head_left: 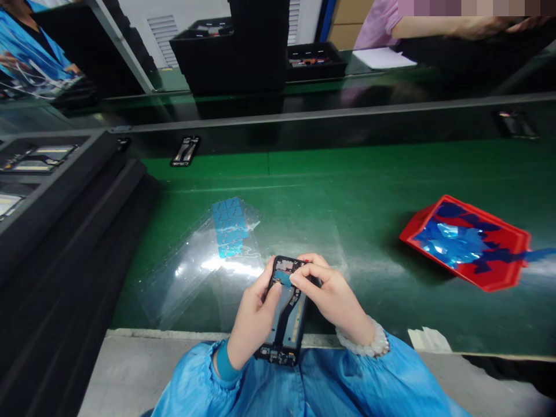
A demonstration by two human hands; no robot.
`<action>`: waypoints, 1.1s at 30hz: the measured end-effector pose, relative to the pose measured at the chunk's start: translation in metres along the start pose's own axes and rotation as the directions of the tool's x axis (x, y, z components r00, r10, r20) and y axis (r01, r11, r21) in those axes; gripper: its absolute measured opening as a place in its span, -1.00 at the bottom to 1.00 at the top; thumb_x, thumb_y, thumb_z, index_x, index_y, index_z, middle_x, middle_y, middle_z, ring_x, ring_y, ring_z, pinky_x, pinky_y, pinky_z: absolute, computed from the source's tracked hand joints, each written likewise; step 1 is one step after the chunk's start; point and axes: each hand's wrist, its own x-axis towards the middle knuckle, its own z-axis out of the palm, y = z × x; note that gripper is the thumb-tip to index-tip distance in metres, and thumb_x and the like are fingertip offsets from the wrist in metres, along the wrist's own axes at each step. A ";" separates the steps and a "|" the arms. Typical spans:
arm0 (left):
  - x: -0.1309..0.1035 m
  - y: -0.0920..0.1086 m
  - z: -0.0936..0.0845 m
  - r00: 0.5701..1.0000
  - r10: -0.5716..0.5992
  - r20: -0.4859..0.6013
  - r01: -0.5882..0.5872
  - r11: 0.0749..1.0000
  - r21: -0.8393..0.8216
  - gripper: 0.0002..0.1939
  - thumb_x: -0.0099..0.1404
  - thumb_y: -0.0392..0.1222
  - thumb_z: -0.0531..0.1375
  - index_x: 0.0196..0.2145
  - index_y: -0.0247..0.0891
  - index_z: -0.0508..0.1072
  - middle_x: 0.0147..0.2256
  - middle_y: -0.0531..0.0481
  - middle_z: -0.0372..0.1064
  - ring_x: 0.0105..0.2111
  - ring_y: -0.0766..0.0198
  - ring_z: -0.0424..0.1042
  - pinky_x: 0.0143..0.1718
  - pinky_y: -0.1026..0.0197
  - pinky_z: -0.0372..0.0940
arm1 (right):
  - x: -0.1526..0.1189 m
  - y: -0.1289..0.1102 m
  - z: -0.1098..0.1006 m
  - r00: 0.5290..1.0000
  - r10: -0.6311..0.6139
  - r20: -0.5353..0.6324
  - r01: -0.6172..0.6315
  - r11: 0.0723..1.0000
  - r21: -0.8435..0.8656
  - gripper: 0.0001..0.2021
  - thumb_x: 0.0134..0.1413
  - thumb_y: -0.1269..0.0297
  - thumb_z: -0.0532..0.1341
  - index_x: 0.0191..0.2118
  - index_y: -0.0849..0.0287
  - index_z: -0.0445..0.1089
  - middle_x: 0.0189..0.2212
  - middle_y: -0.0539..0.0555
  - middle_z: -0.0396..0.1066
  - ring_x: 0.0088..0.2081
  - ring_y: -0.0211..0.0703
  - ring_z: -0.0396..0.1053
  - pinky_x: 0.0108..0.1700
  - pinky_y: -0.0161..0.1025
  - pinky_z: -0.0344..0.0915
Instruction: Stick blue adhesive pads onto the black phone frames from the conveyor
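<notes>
Grasping the opened black phone, the left hand holds it over the near edge of a glossy green bench. A dark ribbon cable crosses the grey interior; the right hand brings fingertips together at a blue patch, grip unclear. A red bin sits right; black trays stand beyond.

No text, label, brand or number can be read. Small pale marks on the dark ribbon cable of the opened phone are too tiny to decipher; the blue sheet shows only illegible fine lines.
</notes>
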 end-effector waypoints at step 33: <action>-0.005 -0.001 0.000 1.000 0.021 -0.010 -0.020 1.000 0.010 -0.51 0.30 -0.19 0.05 0.18 -0.20 0.17 0.13 -0.01 0.24 0.13 0.18 0.22 0.17 0.12 0.09 | -0.005 0.000 0.002 1.000 -0.018 -0.003 0.018 0.999 0.033 -0.78 0.03 0.19 0.17 -0.54 0.15 0.37 -0.27 0.07 0.28 -0.17 -0.13 0.29 -0.05 -0.20 0.20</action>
